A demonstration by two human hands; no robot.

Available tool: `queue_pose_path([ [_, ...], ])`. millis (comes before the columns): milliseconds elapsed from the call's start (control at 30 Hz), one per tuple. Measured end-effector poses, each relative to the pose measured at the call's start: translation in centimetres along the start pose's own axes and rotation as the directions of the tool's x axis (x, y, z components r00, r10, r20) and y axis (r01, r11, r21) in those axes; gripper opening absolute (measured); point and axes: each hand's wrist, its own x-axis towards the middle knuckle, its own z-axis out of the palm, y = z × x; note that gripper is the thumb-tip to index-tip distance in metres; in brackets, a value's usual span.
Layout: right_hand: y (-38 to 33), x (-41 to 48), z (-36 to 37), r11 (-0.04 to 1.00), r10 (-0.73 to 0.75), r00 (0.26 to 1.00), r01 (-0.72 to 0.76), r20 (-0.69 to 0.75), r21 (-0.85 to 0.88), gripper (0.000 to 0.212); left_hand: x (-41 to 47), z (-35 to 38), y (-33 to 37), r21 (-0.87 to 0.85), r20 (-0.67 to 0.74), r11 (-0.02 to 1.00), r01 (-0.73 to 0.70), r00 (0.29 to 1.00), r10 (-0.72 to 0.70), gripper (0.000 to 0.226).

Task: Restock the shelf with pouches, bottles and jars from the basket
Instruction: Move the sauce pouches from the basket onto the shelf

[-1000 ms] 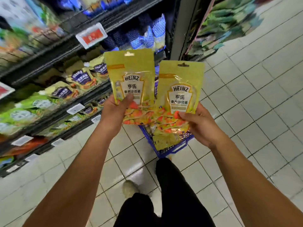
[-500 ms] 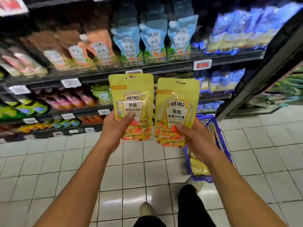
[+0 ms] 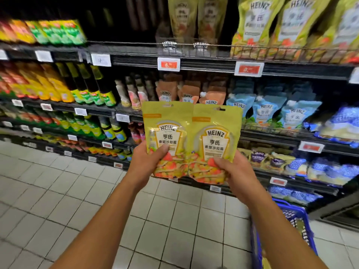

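Two yellow-green Heinz pouches are held upright side by side in front of the shelves. My left hand (image 3: 144,162) grips the left pouch (image 3: 168,131) by its lower part, thumb across the front. My right hand (image 3: 238,171) grips the right pouch (image 3: 215,136) the same way, and this pouch overlaps the left one's edge. Matching yellow-green Heinz pouches (image 3: 275,26) stand on the top shelf at the upper right behind a wire rail. The blue basket (image 3: 297,216) sits on the floor at the lower right, partly hidden by my right forearm.
Shelves fill the view: orange pouches (image 3: 186,92) and blue pouches (image 3: 272,107) on the middle shelf, dark bottles (image 3: 93,84) to the left, blue-white bags (image 3: 342,121) at right. A gap with darker pouches (image 3: 184,18) lies left of the yellow-green row. White tiled floor (image 3: 58,191) below.
The view has swung up and closer to the shelves. The two pouches have come together and now overlap. The basket has dropped to the lower right corner.
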Motion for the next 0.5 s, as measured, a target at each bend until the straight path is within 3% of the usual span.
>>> queue_pose_path([
  [133,-3.2,3.4,0.7,0.997,-0.071,0.997,0.071,0.002,-0.036,0.046,3.7,0.1,2.3,-0.019,-0.019,0.999,-0.047,0.999,0.046,0.034],
  [367,-9.4,10.5,-0.7,0.984,-0.151,0.988,0.152,0.020,-0.096,0.036,10.5,2.7,5.3,-0.015,-0.028,0.992,-0.123,0.992,0.123,0.031],
  [500,-12.5,14.0,-1.2,0.974,-0.197,0.980,0.199,0.028,-0.108,0.042,13.8,3.9,7.4,-0.017,-0.070,0.977,-0.212,0.975,0.210,0.031],
])
